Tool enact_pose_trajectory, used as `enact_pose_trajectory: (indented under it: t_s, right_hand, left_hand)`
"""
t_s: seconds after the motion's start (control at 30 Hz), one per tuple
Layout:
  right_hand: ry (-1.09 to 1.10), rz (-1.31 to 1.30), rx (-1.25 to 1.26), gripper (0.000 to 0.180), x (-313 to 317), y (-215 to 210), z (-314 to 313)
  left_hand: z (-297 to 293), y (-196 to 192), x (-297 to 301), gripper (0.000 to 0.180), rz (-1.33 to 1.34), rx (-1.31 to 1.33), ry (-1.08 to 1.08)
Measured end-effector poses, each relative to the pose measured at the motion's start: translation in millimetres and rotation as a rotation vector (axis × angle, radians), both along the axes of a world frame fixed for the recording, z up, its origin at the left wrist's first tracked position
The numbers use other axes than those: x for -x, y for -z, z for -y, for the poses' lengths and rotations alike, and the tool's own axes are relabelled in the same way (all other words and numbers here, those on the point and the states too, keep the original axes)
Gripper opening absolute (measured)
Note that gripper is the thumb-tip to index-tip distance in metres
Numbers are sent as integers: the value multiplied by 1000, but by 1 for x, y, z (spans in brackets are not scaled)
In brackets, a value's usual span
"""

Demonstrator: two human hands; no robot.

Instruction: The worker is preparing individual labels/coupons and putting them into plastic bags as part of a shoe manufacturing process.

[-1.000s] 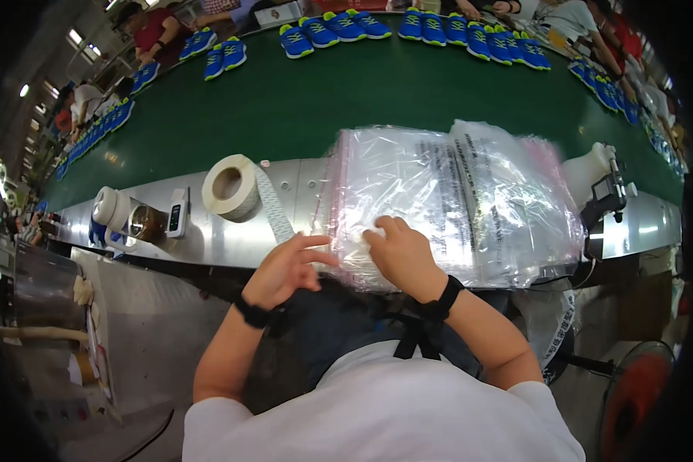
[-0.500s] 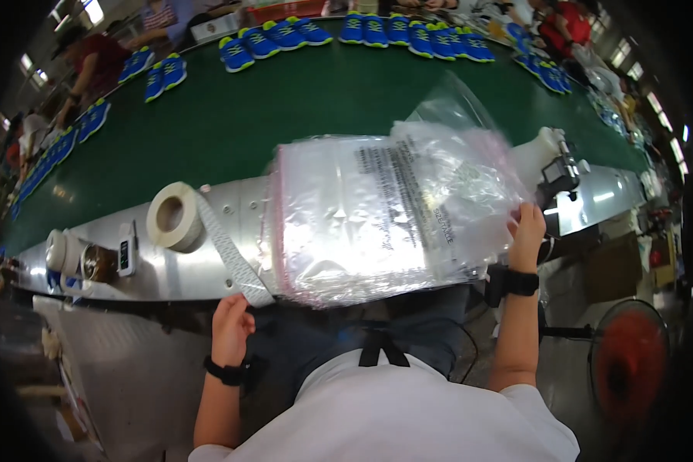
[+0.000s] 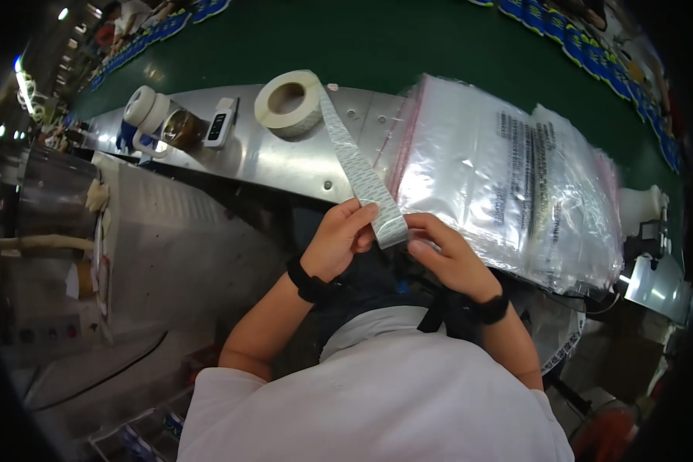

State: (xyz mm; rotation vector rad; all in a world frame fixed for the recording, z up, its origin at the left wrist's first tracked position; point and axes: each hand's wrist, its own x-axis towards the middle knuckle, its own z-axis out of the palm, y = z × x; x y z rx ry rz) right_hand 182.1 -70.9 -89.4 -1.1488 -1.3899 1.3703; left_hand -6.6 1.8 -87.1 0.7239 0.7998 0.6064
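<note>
Bottle (image 3: 179, 128) with brown contents is on our tabletop (image 3: 246, 160). Our left hand (image 3: 337, 240) pinches the strip (image 3: 348, 152); our right hand (image 3: 456, 260), thumb and finger apart, is at its end.

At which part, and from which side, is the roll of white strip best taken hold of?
I would grip the roll at its left rim, coming from the left, thumb in the hole, fingers outside: its hole opens upward, while the strip leaves its right side toward the left hand.

White short-sleeved shirt (image 3: 377, 385); black band (image 3: 308, 282) on each wrist.
</note>
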Motion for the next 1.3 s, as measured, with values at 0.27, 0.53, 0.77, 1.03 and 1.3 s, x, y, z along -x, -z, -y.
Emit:
enact_pose_trajectory:
  t_s: [0.27, 0.53, 0.77, 1.03, 1.3]
  right_hand:
    - [-90, -312, 502, 16, 7, 5, 8]
    - [140, 16, 166, 12, 6, -2, 18]
    - [109, -152, 328, 8, 7, -19, 9]
    - [130, 24, 133, 12, 7, -16, 8]
    - [158, 563, 49, 24, -33, -14, -3]
  left_hand:
    - [-5, 6, 23, 21, -1, -72, -215]
    - [45, -23, -3, 24, -667, -1401, 58]
    - [52, -13, -5, 15, -587, -1076, 92]
    - [32, -17, -6, 18, -420, -577, 162]
    - [-9, -19, -2, 15, -535, -1254, 19]
